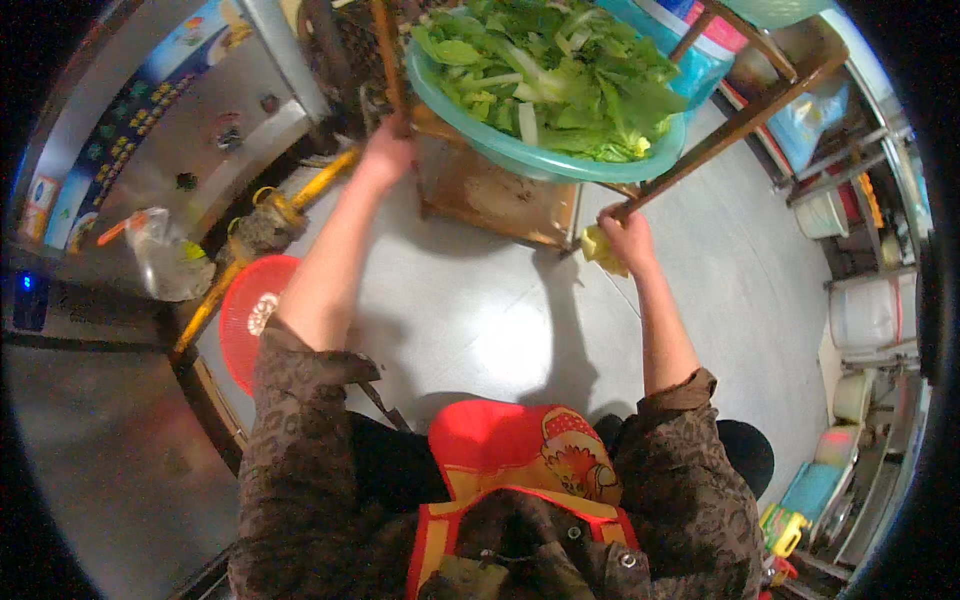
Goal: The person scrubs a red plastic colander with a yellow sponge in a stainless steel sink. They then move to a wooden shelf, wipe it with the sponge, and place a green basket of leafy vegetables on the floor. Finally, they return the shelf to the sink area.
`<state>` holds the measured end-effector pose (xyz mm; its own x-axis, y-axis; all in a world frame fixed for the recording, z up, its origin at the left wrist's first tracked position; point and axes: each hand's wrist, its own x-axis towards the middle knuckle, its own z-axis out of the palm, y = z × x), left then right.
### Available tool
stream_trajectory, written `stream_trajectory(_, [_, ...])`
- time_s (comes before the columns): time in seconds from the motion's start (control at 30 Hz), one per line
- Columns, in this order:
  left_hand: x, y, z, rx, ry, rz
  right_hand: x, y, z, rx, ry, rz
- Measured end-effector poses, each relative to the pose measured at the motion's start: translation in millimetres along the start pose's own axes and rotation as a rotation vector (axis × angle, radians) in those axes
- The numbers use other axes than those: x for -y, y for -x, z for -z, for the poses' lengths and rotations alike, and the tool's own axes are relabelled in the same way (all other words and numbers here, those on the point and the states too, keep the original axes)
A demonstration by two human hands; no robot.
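Observation:
Before me a wide turquoise plastic basin [517,156], heaped with cut leafy greens [555,82], sits within a brown wooden frame [739,124]. My left hand [388,154] grips the frame's left post, just beside the basin. On the other side my right hand [628,236] is closed around the lower end of the right-hand bar. A crumpled pale yellow piece [600,253], cloth or leaf, shows under its fingers. Below the basin is a worn wooden panel [499,187], part of the same frame or a stool behind it; I cannot tell.
A red plastic basket [238,322] lies by my left forearm, near a yellow pole [326,178] and a clear plastic bag [165,251]. Metal shelving [862,281] with buckets lines the right side. Grey floor [465,300] lies between my arms.

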<state>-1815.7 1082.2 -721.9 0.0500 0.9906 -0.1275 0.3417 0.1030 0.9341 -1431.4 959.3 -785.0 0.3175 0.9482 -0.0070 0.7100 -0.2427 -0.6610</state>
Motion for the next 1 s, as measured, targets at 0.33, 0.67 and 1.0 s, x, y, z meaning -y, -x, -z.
stream_trajectory(0.33, [20.4, 8.8, 18.0, -0.053, -0.570, -0.167, 2.4, -0.1, -13.1, -0.069, -0.007, 0.041])
stream_trajectory(0.67, [-116.7, 98.0, 40.8, 0.304, 0.541, 0.242, 2.2, 1.0, -20.9, -0.088, -0.046, -0.013])
stream_trajectory(1.0, [-113.8, 68.3, -2.1, 0.209, 0.914, 0.412, 17.8, 3.7, -17.0, -0.079, -0.063, -0.008])
